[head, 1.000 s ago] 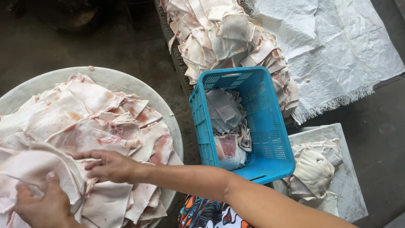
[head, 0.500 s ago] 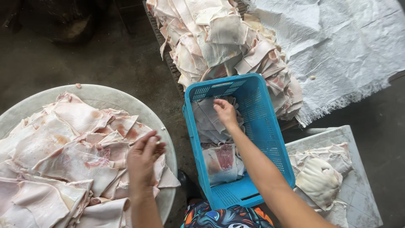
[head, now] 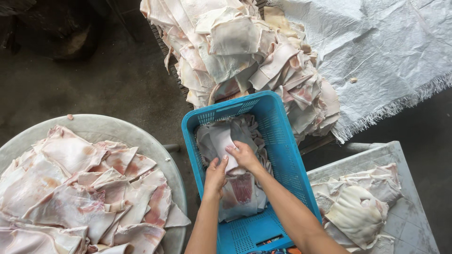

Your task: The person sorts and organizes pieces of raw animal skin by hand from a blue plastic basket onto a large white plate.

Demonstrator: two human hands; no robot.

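Sheeting [head: 391, 56], white and woven, spreads far beyond my hands to the upper right, beside a heap of pale skins [head: 245, 51]. Left of my hands sits a round grey basin [head: 108, 127] piled with pink-streaked skin pieces [head: 80, 193]. Right of them, a grey tray [head: 400, 155] carries a few more. My hands are inside the blue crate [head: 282, 141]: left hand [head: 215, 178] and right hand [head: 245, 156] both press, fingers curled, on the folded skin [head: 226, 141] lying there.

round tub of skins [head: 141, 134], white woven sheet [head: 391, 51]
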